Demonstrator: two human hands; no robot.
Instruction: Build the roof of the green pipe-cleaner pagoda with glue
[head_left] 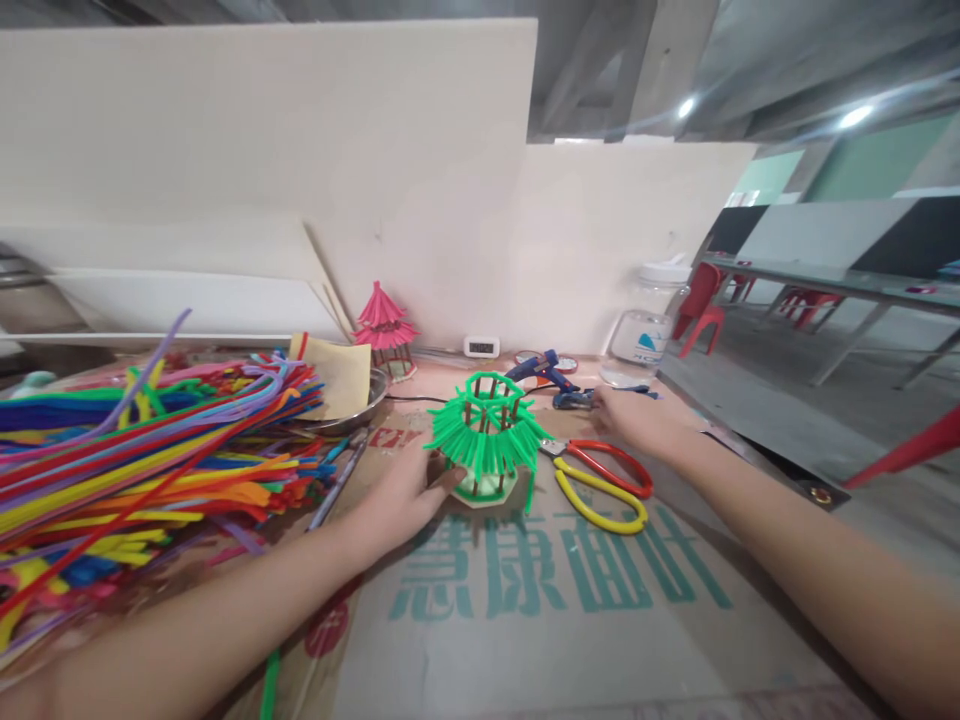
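A small green pipe-cleaner pavilion (487,435) with brown posts stands on a cardboard sheet (555,610). My left hand (409,490) rests against its left side at the base, fingers curled on it. My right hand (626,415) reaches past the pavilion towards a blue glue gun (547,372) lying at the back; its fingers are near the gun's cord end and mostly hidden. Scissors with red and yellow handles (604,485) lie just right of the pavilion, below my right hand.
A big heap of coloured pipe cleaners (142,450) fills the left. A metal dish (360,405) with yellow paper, a pink model pavilion (386,335), a small digital clock (481,347) and a clear jar (643,325) stand at the back. Red chairs and tables are off right.
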